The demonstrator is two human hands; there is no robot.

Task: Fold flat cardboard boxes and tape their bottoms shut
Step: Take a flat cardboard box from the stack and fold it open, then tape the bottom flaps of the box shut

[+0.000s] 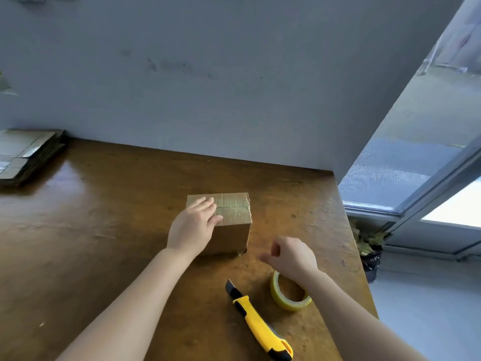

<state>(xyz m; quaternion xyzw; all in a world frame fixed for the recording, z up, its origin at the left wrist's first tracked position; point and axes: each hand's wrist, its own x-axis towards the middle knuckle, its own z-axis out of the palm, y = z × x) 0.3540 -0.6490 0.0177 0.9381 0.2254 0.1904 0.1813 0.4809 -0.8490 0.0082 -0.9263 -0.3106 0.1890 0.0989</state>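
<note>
A small brown cardboard box (233,230) stands folded on the wooden table (104,230), its taped flaps facing up. My left hand (194,225) lies flat over the box's near left top edge, thumb on the top. My right hand (289,256) hovers just right of the box, fingers loosely curled, holding nothing. A roll of clear yellowish tape (289,293) lies flat under my right wrist. Beside it lies a yellow and black utility knife (257,324), blade end pointing away from me.
A stack of flat cardboard boxes (26,155) sits at the table's far left against the grey wall. The table's right edge drops to the floor, where a black bag with leaves (369,254) stands below a window.
</note>
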